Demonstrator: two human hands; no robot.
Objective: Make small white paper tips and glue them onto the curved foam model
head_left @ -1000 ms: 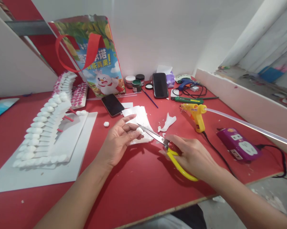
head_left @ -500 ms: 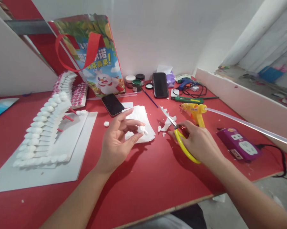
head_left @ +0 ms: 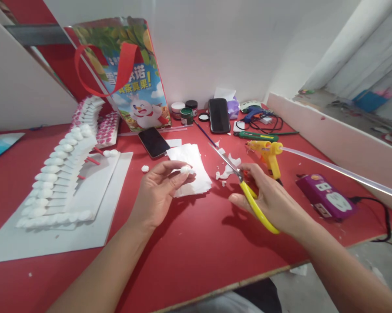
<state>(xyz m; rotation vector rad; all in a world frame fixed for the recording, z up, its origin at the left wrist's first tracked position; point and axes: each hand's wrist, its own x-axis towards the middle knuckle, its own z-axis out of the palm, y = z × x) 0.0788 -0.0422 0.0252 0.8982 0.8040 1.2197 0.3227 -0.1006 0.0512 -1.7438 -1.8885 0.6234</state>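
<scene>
Between thumb and fingers, my left hand pinches a small white piece, perhaps foam or wadded paper; its exact kind is too small to tell. It is held above a stack of white paper sheets. My right hand grips yellow-handled scissors, whose blades point up and left, away from the white piece. White paper scraps lie just beyond the blades. A small round white piece rests on the table left of the stack.
At left, a curved structure edged with white rounded pieces stands on a white board. Two phones, paint jars and a gift bag are behind. A yellow glue gun and purple power strip sit right.
My left hand has turned and shifted slightly left with the white piece. The scissors have swung a little, their tips now further left, and my right thumb has moved out from the handle.
</scene>
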